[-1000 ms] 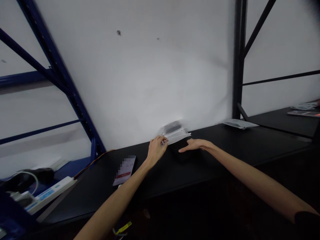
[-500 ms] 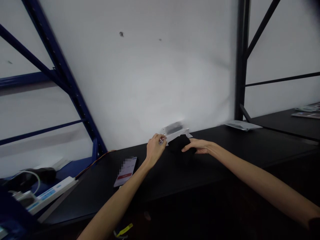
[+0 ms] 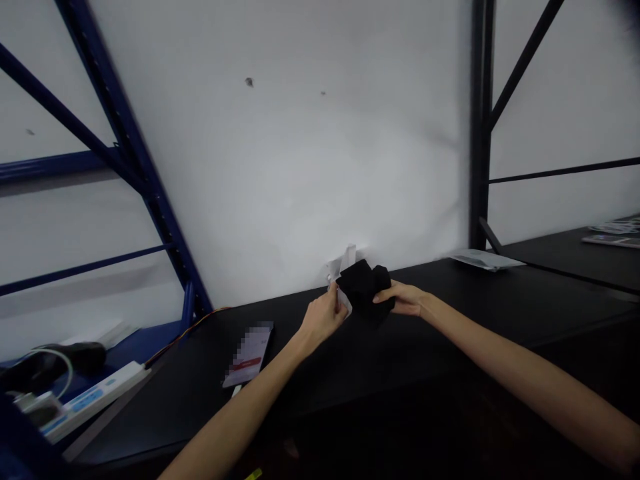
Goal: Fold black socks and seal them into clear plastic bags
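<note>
My right hand (image 3: 407,299) grips a soft black piece that looks like folded cloth (image 3: 364,288), with the thumb over its near side. At the cloth's left edge my left hand (image 3: 326,313) is closed in a pinch on a thin white sheet (image 3: 345,303), perhaps paper or plastic. Part of this sheet is hidden behind the fingers and the cloth. A narrow white strip (image 3: 350,255) sticks up behind the cloth, near the wall; I cannot tell whether it belongs to the same sheet.
A phone (image 3: 253,353) lies on the black tabletop (image 3: 300,380), left of my left forearm. A flat white packet (image 3: 485,259) lies by the black upright (image 3: 480,133). Farther left are a power strip (image 3: 95,398) and a blue rack frame (image 3: 150,180). The white wall (image 3: 325,167) rises behind.
My left hand has moved right and slightly down, against the cloth's left edge. The cloth has shifted and shows more of its folds. The white piece behind it now appears as a narrow upright strip.
</note>
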### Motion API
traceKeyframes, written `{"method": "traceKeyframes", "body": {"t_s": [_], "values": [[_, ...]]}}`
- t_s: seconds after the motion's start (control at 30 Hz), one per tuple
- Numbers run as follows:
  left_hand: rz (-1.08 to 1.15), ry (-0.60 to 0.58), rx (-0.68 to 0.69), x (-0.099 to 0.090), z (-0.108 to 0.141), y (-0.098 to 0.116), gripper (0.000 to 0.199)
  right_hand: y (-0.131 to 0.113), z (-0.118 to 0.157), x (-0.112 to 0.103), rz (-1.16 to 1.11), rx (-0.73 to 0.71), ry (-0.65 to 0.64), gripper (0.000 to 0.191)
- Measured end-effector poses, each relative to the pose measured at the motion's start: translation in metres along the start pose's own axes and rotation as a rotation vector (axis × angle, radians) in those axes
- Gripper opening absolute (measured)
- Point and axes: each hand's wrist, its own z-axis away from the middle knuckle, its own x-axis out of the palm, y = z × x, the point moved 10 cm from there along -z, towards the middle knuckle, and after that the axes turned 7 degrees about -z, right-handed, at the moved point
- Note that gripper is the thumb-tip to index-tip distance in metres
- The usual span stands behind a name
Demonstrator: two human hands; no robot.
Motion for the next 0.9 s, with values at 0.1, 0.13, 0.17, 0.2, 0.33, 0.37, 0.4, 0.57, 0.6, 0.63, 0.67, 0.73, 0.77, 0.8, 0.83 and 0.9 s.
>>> {"method": "traceKeyframes", "body": {"t_s": [0.1, 0.13, 0.17, 0.2, 0.33, 0.37, 0.4, 0.57, 0.6, 0.63, 0.67, 0.73, 0.77, 0.8, 0.83, 0.9], "values": [[0.153, -0.012, -0.014, 0.006, -0.001, -0.005, 0.054, 0.007, -0.003, 0.0, 0.007, 0.042, -0.021, 0.039], [0.198, 0.013, -0.013, 0.002, -0.001, -0.006, 0.052, 0.008, -0.004, 0.0, 0.003, 0.049, -0.022, 0.038], [0.227, 0.046, -0.009, -0.004, -0.002, -0.007, 0.049, 0.008, -0.005, 0.0, -0.003, 0.05, -0.019, 0.037], [0.237, 0.083, -0.004, -0.012, -0.002, -0.007, 0.044, 0.007, -0.005, 0.001, -0.011, 0.046, -0.015, 0.038], [0.123, 0.187, 0.016, -0.034, -0.002, -0.005, 0.031, 0.002, -0.002, 0.005, -0.035, 0.024, 0.0, 0.043], [0.089, 0.189, 0.011, -0.034, -0.002, -0.005, 0.032, 0.002, -0.002, 0.006, -0.034, 0.023, 0.0, 0.043], [0.061, 0.18, 0.002, -0.032, -0.001, -0.006, 0.033, 0.001, -0.001, 0.006, -0.032, 0.022, 0.0, 0.042], [0.001, 0.073, -0.032, -0.006, 0.0, -0.011, 0.042, 0.0, 0.0, 0.003, -0.024, 0.024, 0.014, 0.045], [0.012, 0.052, -0.024, -0.002, 0.0, -0.011, 0.039, 0.0, 0.0, 0.002, -0.032, 0.021, 0.021, 0.046], [0.028, 0.04, -0.019, 0.0, -0.001, -0.011, 0.036, -0.001, 0.0, 0.0, -0.043, 0.017, 0.031, 0.047], [0.045, 0.034, -0.013, 0.0, -0.001, -0.01, 0.033, -0.001, 0.0, -0.001, -0.054, 0.015, 0.042, 0.047], [0.054, 0.036, 0.007, -0.002, -0.002, -0.009, 0.032, -0.001, 0.0, -0.003, -0.076, 0.022, 0.056, 0.05], [0.04, 0.041, 0.021, -0.004, -0.003, -0.007, 0.032, -0.001, 0.001, -0.003, -0.084, 0.024, 0.057, 0.051], [0.016, 0.041, 0.039, -0.005, -0.003, -0.005, 0.032, -0.001, 0.001, -0.002, -0.087, 0.024, 0.054, 0.053], [-0.015, 0.034, 0.059, -0.005, -0.003, -0.003, 0.031, -0.001, 0.001, -0.002, -0.084, 0.027, 0.05, 0.053], [-0.093, 0.012, 0.08, -0.002, -0.002, 0.0, 0.031, 0.001, 0.001, -0.002, -0.061, 0.05, 0.055, 0.05]]}}
